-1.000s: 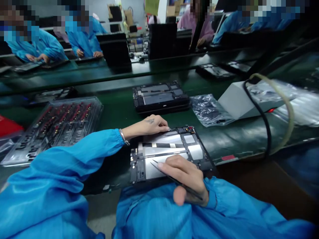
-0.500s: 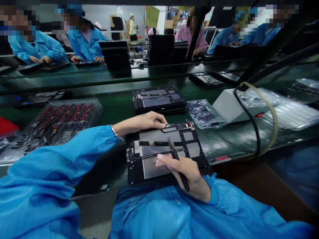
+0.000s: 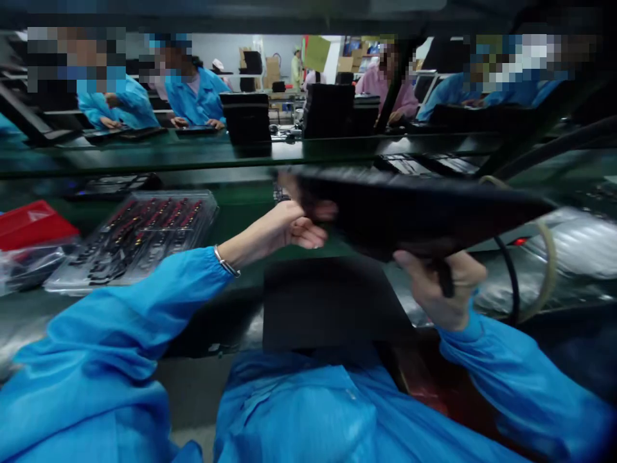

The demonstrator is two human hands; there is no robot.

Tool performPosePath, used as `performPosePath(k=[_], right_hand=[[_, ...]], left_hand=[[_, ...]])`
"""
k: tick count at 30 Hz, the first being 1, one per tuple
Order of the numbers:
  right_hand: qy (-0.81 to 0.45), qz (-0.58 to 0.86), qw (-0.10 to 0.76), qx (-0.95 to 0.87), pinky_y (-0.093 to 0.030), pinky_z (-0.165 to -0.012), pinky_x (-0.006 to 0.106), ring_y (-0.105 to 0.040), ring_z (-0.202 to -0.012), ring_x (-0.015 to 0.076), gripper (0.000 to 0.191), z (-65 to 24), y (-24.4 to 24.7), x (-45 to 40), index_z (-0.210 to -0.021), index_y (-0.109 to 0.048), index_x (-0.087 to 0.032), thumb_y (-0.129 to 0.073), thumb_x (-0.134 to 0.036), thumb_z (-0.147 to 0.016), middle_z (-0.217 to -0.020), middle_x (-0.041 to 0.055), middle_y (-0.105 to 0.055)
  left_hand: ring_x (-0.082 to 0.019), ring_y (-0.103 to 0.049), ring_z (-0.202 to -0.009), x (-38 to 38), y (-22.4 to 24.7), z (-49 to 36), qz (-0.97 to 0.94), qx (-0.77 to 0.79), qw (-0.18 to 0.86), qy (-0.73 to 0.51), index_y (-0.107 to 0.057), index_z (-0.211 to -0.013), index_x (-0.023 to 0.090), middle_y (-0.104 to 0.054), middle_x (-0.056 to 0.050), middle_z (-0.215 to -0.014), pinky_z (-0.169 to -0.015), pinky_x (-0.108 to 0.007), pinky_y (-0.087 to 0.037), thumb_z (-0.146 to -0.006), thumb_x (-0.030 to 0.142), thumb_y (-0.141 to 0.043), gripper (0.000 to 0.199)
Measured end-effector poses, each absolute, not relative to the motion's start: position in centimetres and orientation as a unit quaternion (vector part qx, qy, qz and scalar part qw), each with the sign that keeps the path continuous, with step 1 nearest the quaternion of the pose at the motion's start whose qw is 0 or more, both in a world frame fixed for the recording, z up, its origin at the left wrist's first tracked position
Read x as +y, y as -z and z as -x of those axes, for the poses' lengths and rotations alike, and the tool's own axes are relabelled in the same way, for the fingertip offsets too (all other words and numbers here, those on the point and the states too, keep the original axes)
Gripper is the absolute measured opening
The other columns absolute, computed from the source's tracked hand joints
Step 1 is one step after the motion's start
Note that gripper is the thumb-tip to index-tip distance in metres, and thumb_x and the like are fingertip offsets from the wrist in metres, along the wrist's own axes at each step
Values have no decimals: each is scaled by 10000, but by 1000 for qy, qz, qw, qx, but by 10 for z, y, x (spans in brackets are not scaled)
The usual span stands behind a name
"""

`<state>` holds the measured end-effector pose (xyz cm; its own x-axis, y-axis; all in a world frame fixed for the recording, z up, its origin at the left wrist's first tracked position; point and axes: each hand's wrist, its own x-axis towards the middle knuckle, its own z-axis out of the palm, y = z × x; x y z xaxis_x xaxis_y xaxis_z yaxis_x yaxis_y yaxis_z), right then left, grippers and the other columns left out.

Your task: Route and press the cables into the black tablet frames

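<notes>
Well, my right hand (image 3: 441, 289) is closed on the near edge of a broad, flat black panel (image 3: 409, 212), thumb against its lower side, and a short dark rod (image 3: 444, 278) pokes out from the same grasp. My left hand (image 3: 270, 238) is at the panel's left end, its lower fingers half curled and loosely apart; the upper ones blur into the corner, so I cannot tell whether they pinch it or only brush it. The panel is up off the green, shiny desk (image 3: 241, 222), tilted, its dark side towards me, its right end running out to a point in my view.

Below it, close to my body, lies a flat, plain black rectangular sheet (image 3: 332, 302). To the left is a clear plastic tray (image 3: 213, 209) with rows of small red and black parts (image 3: 173, 218), and beyond its left side a red container (image 3: 36, 222). To the right a black cable (image 3: 515, 283) and a pale tube (image 3: 544, 283) bend down near a small red light (image 3: 519, 242).

I judge my right grasp the weak point: sharing it with the rod, I could let the panel slip or scratch it. If the left corner is barely held, the panel could twist and drop. Swung too far right, its tip could catch the cable or tube.
</notes>
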<state>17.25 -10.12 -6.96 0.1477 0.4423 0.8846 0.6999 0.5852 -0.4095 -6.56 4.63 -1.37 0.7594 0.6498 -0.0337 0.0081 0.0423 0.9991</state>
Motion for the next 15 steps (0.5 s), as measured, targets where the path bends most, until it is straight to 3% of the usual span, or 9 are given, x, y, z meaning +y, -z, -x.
performPosePath(k=[3,6,9,13,15], right_hand=[[44,450,722,-523,-591,-739,294,-693,-708,157,105,-162,63,-96,-834,-772,-204,-858,-212,-774,-770,-24,-740],[-120,439,777,-435,-531,-1067,388,-709,-1026,210,104,-152,53,-99,-790,-765,-212,-857,-203,-743,-948,1,-765],[-261,458,753,-395,-424,-1217,462,-628,-1275,249,138,-146,45,-108,-857,-766,-247,-840,-192,-755,-1169,2,-747],[-338,501,715,-350,-388,-1258,476,-575,-1365,259,228,-146,44,-113,-908,-765,-279,-867,-225,-711,-1295,-17,-713],[-368,511,698,-340,-427,-1235,465,-562,-1384,255,237,-148,48,-111,-956,-770,-279,-855,-249,-737,-1330,-6,-701]], left_hand=[[-191,-785,-797,23,10,73,-651,190,675,-292,-501,-982,180,-788,-88,-902,-702,-253,-620,-976,522,-639,369],[-162,-756,-633,7,4,76,-710,188,604,-309,-456,-921,191,-767,-42,-767,-581,-203,-592,-928,508,-725,416],[-106,-673,-479,2,5,76,-734,217,553,-329,-482,-857,181,-709,1,-641,-477,-152,-521,-941,534,-694,421],[-94,-660,-454,4,18,75,-702,229,591,-326,-459,-791,178,-705,-4,-618,-438,-133,-484,-979,571,-617,464],[-89,-652,-441,7,25,74,-674,244,621,-317,-439,-779,179,-701,-5,-602,-422,-122,-461,-1009,534,-590,449]])
